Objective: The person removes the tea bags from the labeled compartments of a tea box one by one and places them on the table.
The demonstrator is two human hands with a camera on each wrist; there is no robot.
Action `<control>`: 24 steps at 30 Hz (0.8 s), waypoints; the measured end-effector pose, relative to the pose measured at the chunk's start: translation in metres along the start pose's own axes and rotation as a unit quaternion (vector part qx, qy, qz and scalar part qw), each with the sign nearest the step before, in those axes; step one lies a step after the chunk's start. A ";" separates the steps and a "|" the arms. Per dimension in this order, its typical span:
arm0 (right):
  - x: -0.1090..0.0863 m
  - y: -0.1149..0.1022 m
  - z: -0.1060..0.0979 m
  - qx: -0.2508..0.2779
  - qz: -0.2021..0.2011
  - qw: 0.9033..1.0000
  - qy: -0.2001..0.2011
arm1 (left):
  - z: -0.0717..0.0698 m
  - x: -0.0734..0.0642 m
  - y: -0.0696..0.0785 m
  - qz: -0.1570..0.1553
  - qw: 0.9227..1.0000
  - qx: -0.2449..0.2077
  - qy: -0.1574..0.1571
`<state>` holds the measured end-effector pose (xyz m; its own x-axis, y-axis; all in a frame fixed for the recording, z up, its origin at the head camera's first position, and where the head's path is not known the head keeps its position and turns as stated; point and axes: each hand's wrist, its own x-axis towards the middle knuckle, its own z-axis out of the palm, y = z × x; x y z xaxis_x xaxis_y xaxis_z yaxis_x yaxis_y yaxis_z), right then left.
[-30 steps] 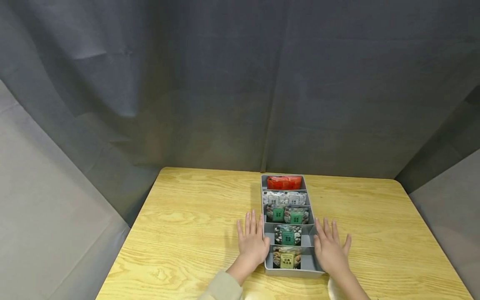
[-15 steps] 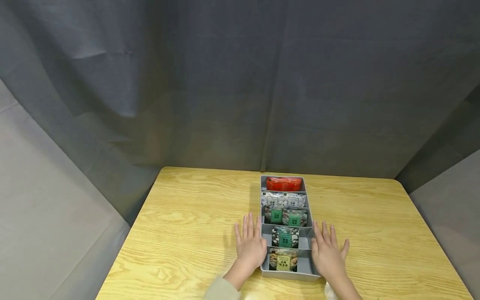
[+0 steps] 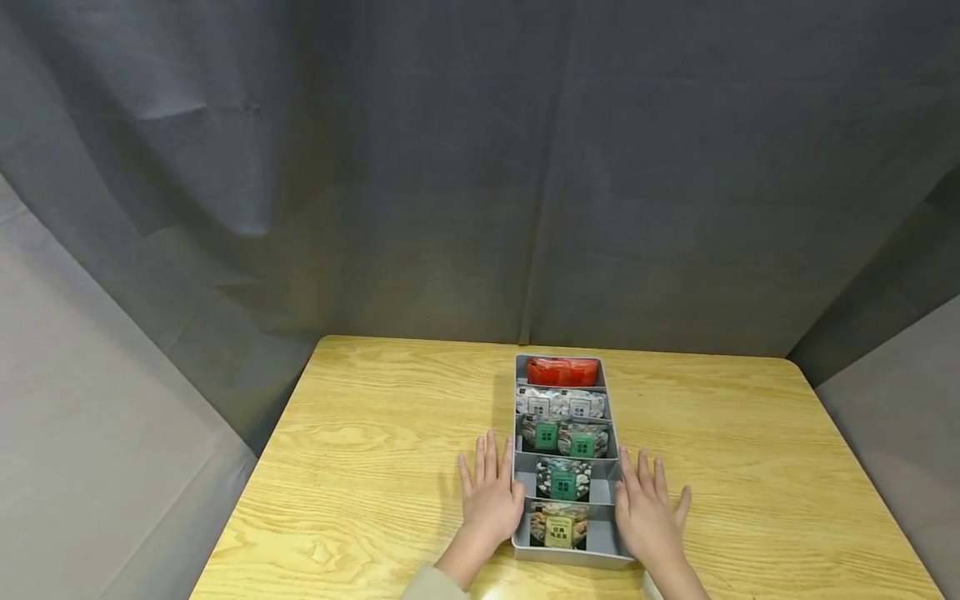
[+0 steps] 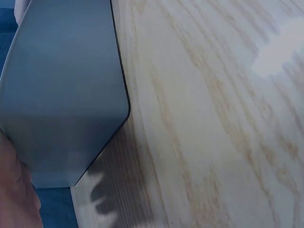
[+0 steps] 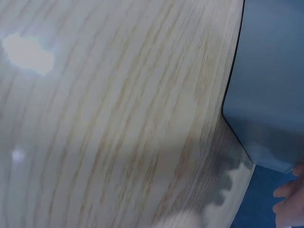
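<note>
A long grey divided box [image 3: 573, 560] lies lengthwise on the table in the head view. Its compartments hold, from far to near, red packets [image 3: 562, 372], white-grey packets [image 3: 561, 403], two green-labelled packets [image 3: 547, 435], one more green-labelled packet [image 3: 563, 481] and a yellow-labelled packet [image 3: 558, 527]. My left hand [image 3: 491, 504] lies against the box's left side near the front, fingers straight. On the right side, my right hand [image 3: 649, 518] rests likewise with extended fingers. Both wrist views show the box's outer wall [image 4: 66, 71] and only part of each hand.
The box stands on a wooden table [image 3: 360, 450] with rounded far corners. Dark grey curtains [image 3: 427, 183] hang behind the table's far edge, and pale panels [image 3: 82, 400] flank it.
The box, with the packets inside, has shifted slightly toward me and to the left. Both hands have moved along with it, staying at its sides.
</note>
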<state>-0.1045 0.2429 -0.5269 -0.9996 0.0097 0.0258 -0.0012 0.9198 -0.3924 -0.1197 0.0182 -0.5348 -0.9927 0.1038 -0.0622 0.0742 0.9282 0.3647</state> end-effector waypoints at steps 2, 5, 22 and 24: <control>0.000 0.000 -0.001 0.004 0.001 1.000 -0.006 | -0.001 0.000 0.001 -0.005 1.000 0.000 0.002; 0.000 0.001 -0.003 0.012 0.004 1.000 -0.012 | -0.002 -0.001 0.003 -0.012 1.000 0.003 0.001; -0.001 -0.001 -0.019 0.025 0.023 0.998 -0.062 | -0.014 -0.010 0.012 -0.016 1.000 -0.018 0.001; -0.001 -0.002 -0.020 0.024 0.023 0.998 -0.060 | -0.015 -0.010 0.013 -0.017 1.000 -0.020 0.000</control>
<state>-0.1030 0.2493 -0.5074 -0.9948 0.0011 -0.1020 0.0456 0.8993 -0.4350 -0.1103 0.0238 -0.5154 -0.9945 0.0718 -0.0762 0.0356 0.9163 0.3988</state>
